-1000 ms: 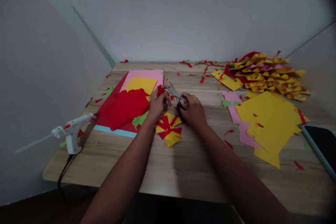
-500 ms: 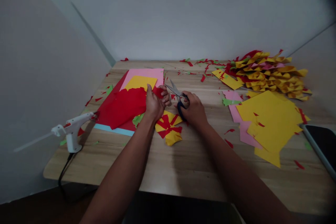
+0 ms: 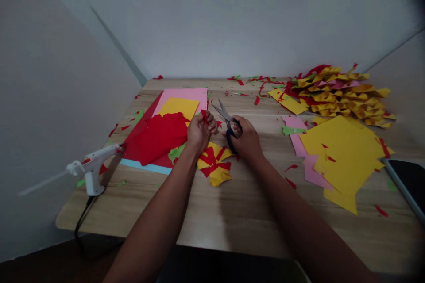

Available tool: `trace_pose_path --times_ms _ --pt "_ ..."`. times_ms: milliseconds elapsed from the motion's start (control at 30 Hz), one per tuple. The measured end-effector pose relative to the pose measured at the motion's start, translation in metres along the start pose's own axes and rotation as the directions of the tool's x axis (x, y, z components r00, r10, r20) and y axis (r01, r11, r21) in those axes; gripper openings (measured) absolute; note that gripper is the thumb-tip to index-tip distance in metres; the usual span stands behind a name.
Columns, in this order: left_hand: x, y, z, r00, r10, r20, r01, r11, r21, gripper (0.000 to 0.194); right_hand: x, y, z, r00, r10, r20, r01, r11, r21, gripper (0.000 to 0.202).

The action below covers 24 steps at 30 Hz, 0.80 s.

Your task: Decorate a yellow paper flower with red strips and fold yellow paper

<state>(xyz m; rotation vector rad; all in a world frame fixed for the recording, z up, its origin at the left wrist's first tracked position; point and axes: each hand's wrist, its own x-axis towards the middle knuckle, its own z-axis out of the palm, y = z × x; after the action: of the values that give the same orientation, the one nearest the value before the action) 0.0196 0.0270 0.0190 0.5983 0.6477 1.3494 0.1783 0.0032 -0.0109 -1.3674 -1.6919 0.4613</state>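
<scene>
Over the middle of the table, my left hand [image 3: 200,131] is closed with its palm turned up, and a small red paper piece [image 3: 204,117] sticks up from its fingers. My right hand [image 3: 246,139] grips scissors [image 3: 229,126] by their dark handles. The blades are parted and point up and left, apart from the red piece. Just below both hands lies a yellow paper shape [image 3: 219,177] with red strips across it. A large red sheet [image 3: 161,137] lies left of my left hand, on top of other coloured sheets.
A white glue gun [image 3: 94,170] stands at the left edge, its cord hanging down. Pink paper [image 3: 186,93] and green scraps [image 3: 175,154] lie near the red sheet. On the right are yellow sheets [image 3: 338,154], a folded yellow paper cluster [image 3: 348,97] and a phone [image 3: 407,181].
My left thumb has folded in from its raised position, and the red piece now stands upright at the fingers. The scissors stay parted in my right hand, almost unmoved. The view has shifted slightly.
</scene>
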Motion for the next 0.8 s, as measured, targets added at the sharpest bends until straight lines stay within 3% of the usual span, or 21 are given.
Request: trace_pose_path --times_ms 100,200,300,800 --pt "0.004 -0.005 -0.001 0.994 0.083 -0.078 -0.08 0.996 0.035 0.021 0.0 0.001 0.0 0.999 -0.014 -0.032 0.015 0.999 0.048 0.047" --pt "0.008 -0.01 -0.002 0.977 0.17 -0.129 -0.16 0.983 0.085 0.034 0.0 0.0 0.0 1.0 -0.02 -0.01 0.021 0.995 0.102 0.048" --pt "0.009 -0.012 -0.003 0.974 0.161 -0.157 -0.146 0.984 0.102 0.044 -0.001 -0.003 0.0 0.997 -0.045 0.058 0.035 0.988 0.152 0.048" --pt "0.008 -0.014 -0.007 0.991 0.125 -0.05 -0.119 0.987 0.113 0.042 -0.002 -0.004 0.001 0.994 -0.045 0.104 0.035 0.995 0.096 0.052"
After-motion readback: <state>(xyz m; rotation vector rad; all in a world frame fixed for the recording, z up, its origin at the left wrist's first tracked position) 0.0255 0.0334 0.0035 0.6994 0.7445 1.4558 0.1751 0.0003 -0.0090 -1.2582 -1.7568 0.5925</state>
